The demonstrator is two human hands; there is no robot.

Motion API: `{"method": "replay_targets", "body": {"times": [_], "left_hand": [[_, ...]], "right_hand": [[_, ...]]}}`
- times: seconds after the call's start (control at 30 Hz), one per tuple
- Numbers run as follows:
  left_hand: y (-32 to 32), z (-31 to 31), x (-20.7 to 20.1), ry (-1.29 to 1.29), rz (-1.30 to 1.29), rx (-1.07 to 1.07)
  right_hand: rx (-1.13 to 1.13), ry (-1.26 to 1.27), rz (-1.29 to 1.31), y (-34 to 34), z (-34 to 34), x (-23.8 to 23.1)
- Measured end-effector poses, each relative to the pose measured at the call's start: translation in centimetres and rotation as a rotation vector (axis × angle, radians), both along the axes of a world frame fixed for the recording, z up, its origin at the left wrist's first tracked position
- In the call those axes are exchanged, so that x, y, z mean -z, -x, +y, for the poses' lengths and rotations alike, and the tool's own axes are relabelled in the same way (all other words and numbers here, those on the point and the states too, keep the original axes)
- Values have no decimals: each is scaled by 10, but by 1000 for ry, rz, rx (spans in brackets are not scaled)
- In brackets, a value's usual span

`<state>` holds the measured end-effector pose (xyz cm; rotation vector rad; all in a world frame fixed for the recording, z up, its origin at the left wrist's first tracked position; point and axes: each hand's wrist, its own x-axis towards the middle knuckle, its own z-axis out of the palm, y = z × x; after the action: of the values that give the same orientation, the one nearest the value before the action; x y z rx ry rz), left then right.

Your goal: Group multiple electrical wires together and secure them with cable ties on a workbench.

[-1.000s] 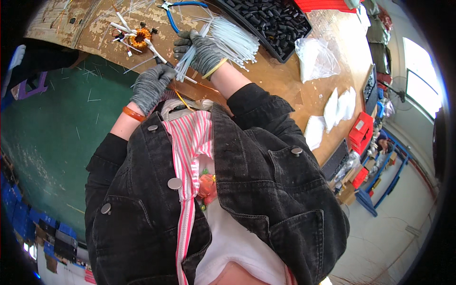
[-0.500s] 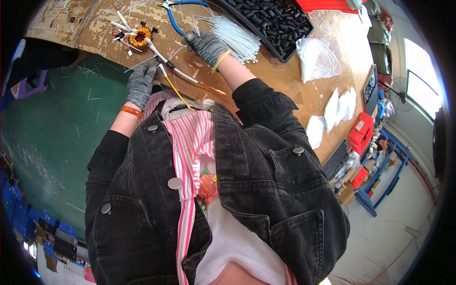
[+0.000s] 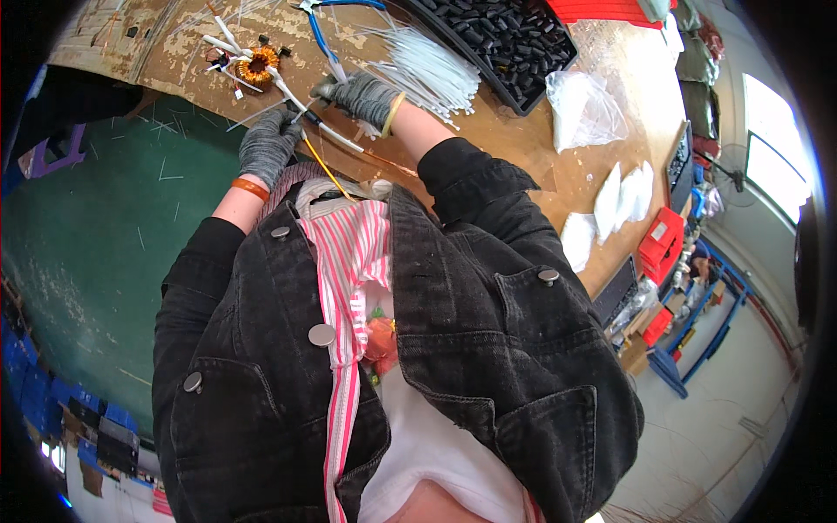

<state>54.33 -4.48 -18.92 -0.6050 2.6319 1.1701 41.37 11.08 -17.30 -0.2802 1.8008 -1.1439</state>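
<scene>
My left hand [image 3: 268,146], in a grey knit glove, is closed on a white-sleeved cable [image 3: 284,87] near its black-wrapped section. This cable runs up to a copper-wound ring coil [image 3: 259,64] with several sleeved leads. Toward me it splits into a yellow wire [image 3: 323,166] and a white-sleeved lead ending in bare copper strands [image 3: 390,163]. Just right of the black section is my right hand [image 3: 359,98], gloved alike, fingers closed. A pale strip [image 3: 338,71], apparently a cable tie, sticks out past its fingers. Its fingertips are partly hidden.
White cable ties [image 3: 427,74] lie in a loose pile beyond my right hand. Blue-handled pliers [image 3: 319,37] are beside them. A black tray [image 3: 523,106] holds many small black parts. Plastic bags [image 3: 586,113] and white pouches [image 3: 610,202] lie rightward; the green floor [image 3: 113,253] is left.
My right hand has moved left and slightly toward me, close to the cable, with the pale strip. My left hand has shifted slightly right, still on the cable.
</scene>
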Motion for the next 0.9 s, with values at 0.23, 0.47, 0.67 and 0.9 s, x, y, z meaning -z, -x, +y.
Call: {"method": "replay_targets", "body": {"times": [0.23, 0.47, 0.67, 0.9], "left_hand": [[-4, -4, -12, 20, 73, 51], [-8, -1, -14, -79, 148, -78], [-9, -2, -4, -173, 146, -174], [-9, 2, -9, -118, 109, -185]], "right_hand": [[-375, 134, 887, 10, -6, 7], [-192, 53, 514, 4, -25, 14], [-78, 218, 304, -1, -32, 15], [-427, -126, 490, 5, -28, 13]]}}
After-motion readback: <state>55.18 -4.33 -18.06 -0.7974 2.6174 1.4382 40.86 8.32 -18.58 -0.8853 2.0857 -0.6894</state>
